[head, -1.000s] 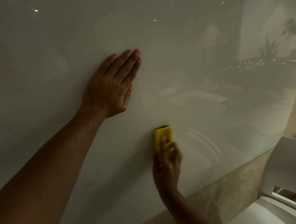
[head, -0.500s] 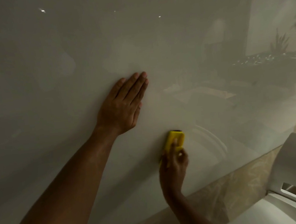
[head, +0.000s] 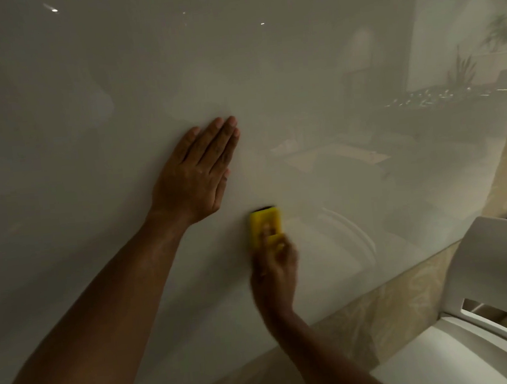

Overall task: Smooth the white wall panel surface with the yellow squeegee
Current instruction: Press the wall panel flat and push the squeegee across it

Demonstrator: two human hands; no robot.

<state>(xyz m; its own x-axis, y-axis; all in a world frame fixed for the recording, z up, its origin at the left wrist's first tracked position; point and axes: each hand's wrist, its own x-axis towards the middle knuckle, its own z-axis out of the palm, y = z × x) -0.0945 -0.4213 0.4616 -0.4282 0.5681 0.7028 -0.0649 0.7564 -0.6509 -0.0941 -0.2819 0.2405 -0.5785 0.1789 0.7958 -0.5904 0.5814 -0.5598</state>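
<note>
1. left hand point(head: 196, 172) lay flat and open on the panel point(head: 90, 120), fingers together and pointing up and right, gripping nothing, just bracing.
2. right hand point(head: 273, 270) was closed around the lower end of the squeegee point(head: 265, 226), fingers over its face; the hand was blurred, so it looked to be mid-stroke.
3. squeegee sat pressed to the panel just below and right of the left hand, near it but apart, dark edge uppermost.
4. the change: half a second back the squeegee leaned to the right; now it stood upright, as it had a second back. the left hand stayed planted.
5. my read: short rocking strokes over one patch, low on the panel, so smoothing was under way with most of the panel unworked in view.
6. faint curved marks point(head: 352, 232) showed right of the squeegee; i could not tell whether they were ridges or reflections.
</note>
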